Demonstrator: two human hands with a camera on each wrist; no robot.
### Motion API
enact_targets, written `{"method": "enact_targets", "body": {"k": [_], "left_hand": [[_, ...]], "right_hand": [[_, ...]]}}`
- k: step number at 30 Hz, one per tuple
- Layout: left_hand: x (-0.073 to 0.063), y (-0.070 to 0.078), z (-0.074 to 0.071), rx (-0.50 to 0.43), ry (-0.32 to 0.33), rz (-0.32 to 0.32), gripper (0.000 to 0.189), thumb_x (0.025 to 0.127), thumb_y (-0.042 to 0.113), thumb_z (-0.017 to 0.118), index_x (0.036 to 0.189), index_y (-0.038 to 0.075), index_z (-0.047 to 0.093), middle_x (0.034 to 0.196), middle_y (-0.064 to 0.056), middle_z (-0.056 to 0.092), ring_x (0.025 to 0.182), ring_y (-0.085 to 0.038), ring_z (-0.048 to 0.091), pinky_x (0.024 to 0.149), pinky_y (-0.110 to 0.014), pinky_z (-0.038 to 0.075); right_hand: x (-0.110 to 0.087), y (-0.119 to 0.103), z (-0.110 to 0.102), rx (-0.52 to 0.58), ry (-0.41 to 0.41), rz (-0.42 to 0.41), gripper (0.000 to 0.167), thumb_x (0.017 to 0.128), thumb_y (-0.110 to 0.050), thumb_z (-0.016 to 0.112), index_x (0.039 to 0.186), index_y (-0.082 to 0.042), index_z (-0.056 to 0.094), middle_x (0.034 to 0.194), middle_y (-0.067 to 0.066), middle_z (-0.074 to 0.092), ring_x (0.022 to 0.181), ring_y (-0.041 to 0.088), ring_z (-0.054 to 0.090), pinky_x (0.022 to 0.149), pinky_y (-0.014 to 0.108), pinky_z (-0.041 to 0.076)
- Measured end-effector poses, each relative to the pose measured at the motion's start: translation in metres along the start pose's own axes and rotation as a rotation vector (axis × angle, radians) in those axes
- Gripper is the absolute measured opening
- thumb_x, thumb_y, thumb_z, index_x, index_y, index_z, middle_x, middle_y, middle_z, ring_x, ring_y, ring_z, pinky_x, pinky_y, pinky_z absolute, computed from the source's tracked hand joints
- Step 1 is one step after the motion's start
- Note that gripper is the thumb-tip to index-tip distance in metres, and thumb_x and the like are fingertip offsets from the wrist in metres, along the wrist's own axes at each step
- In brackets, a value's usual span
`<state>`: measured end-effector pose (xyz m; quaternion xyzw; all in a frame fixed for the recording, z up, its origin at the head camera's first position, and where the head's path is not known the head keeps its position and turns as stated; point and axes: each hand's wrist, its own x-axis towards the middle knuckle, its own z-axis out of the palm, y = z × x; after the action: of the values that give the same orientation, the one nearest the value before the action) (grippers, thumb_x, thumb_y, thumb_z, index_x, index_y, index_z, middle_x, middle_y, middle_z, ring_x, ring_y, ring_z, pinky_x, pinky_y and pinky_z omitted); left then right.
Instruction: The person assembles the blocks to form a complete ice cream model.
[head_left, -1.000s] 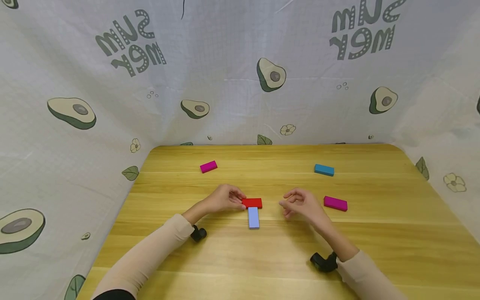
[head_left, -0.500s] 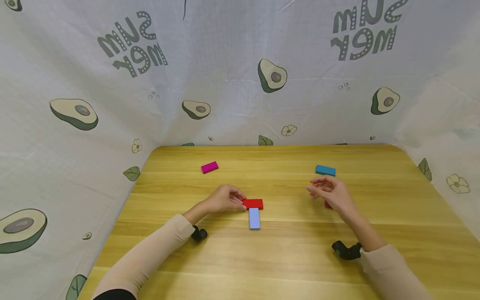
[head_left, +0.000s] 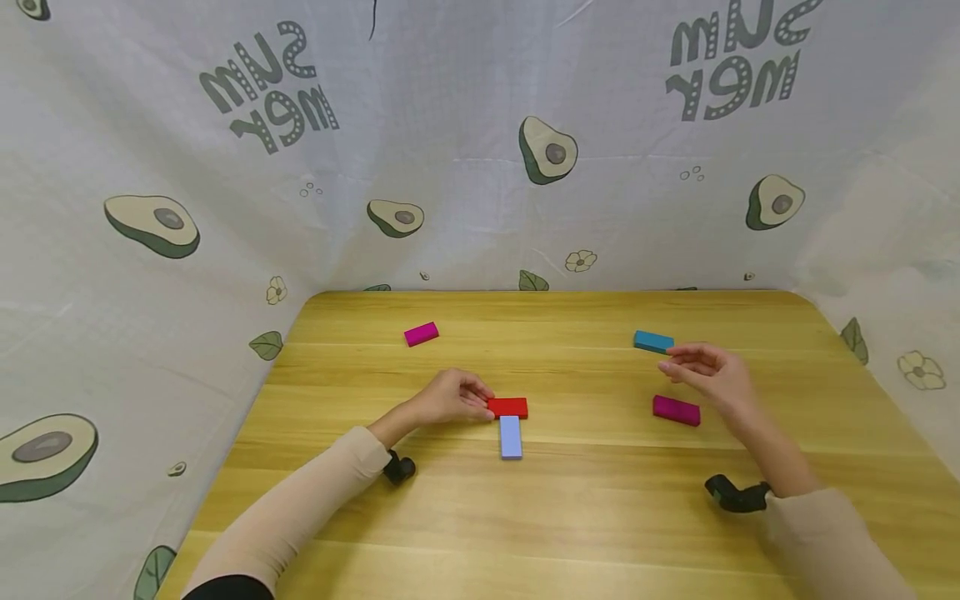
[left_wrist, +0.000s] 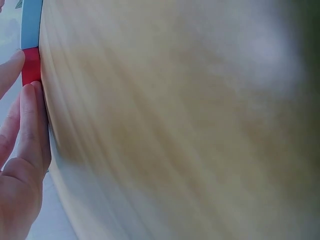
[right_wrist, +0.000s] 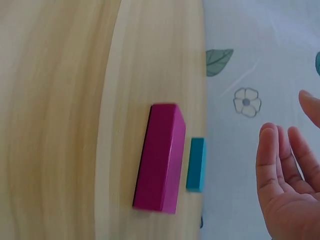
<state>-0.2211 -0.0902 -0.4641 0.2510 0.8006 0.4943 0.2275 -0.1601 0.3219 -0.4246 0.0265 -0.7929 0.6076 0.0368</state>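
Observation:
In the head view my left hand [head_left: 447,398] pinches the left end of a flat red block [head_left: 512,407]. The left wrist view has the thumb and fingertips on opposite sides of this red block [left_wrist: 32,66]. A light blue block [head_left: 511,438] lies against its near edge, so the two form a T. My right hand [head_left: 716,379], holding nothing, hovers with loosely bent fingers just right of a blue block [head_left: 652,342]. Below those fingers lies a magenta block [head_left: 676,411]. Thumb and fingers stand apart in the right wrist view.
Another magenta block [head_left: 422,334] lies toward the back left of the wooden table [head_left: 600,533]. A white cloth [head_left: 450,108] printed with avocados hangs behind the table and along its sides.
My right hand has moved right and away from me, from beside the T of blocks, over the right magenta block, to the blue block. The left hand keeps its grip on the red block.

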Motion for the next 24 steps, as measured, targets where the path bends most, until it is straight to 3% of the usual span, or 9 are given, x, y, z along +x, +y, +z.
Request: {"method": "enact_targets", "body": {"k": [5,13,24], "left_hand": [[0.003,-0.007,0.000,-0.004,0.006,0.009,0.028,0.082,0.003,0.082,0.106,-0.007,0.070,0.101,-0.012,0.071,0.090,-0.020,0.070,0.080,-0.027,0.059],[0.003,-0.008,-0.001,-0.014,0.003,0.004,0.028,0.083,0.001,0.080,0.107,-0.007,0.069,0.102,-0.013,0.071,0.090,-0.022,0.070,0.081,-0.028,0.059],[0.004,-0.009,-0.002,-0.023,-0.009,0.000,0.027,0.083,0.002,0.080,0.106,-0.007,0.069,0.101,-0.010,0.071,0.090,-0.018,0.070,0.082,-0.027,0.058]], "right_hand": [[-0.004,0.008,-0.015,-0.037,0.007,0.019,0.017,0.095,-0.008,0.069,0.107,-0.019,0.071,0.093,-0.012,0.070,0.084,0.001,0.068,0.076,0.012,0.054],[-0.012,0.017,-0.031,-0.183,0.007,0.024,0.018,0.095,-0.015,0.070,0.113,-0.016,0.070,0.096,-0.020,0.067,0.088,-0.007,0.063,0.077,0.006,0.047],[-0.019,0.028,-0.043,-0.176,-0.055,0.089,0.030,0.096,-0.016,0.070,0.122,-0.001,0.067,0.100,-0.019,0.068,0.090,-0.005,0.063,0.076,0.007,0.048]]}}
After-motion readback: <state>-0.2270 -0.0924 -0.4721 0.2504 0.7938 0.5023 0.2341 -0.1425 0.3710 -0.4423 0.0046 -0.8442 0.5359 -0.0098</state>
